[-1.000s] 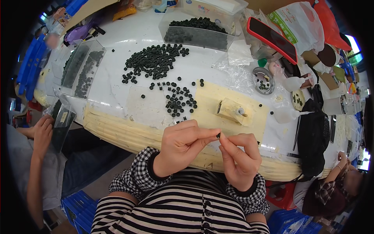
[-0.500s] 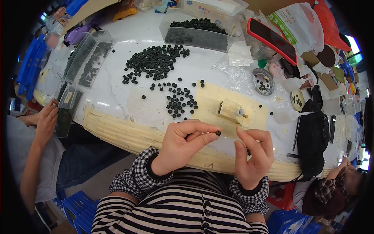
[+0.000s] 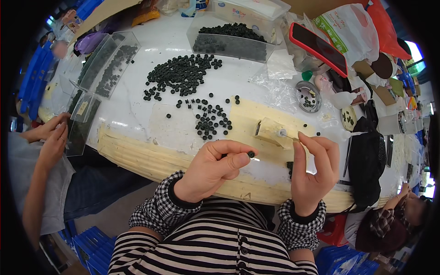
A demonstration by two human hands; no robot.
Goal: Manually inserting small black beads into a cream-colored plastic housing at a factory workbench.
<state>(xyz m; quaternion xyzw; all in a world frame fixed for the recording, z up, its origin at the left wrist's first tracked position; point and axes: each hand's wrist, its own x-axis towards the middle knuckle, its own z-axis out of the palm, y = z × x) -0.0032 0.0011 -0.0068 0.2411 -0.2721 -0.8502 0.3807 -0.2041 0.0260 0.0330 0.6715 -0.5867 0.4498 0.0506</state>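
My left hand (image 3: 213, 169) pinches a small black round part (image 3: 251, 154) between thumb and forefinger, over the table's near edge. My right hand (image 3: 316, 167) is closed at the fingertips on a thin stick (image 3: 292, 138). The stick's other end meets the white round mouth (image 3: 281, 133) of a block wrapped in yellowish tape (image 3: 270, 130). Whether it goes inside I cannot tell. Beside the right thumb, partly hidden, sit a few dark pieces (image 3: 289, 166). Loose black parts (image 3: 213, 121) lie beyond my left hand, with a larger heap (image 3: 176, 73) behind them.
A clear bin (image 3: 229, 48) of black parts stands at the back. Clear trays (image 3: 110, 68) are at left, where a co-worker's hands (image 3: 52, 137) rest on one. A red-cased phone (image 3: 318, 48), a coiled roll (image 3: 309, 96) and a black bag (image 3: 366, 165) crowd the right.
My right hand has moved right and up and now grips the thin stick at the taped block. My left hand has shifted slightly left, still holding the black part, now turned.
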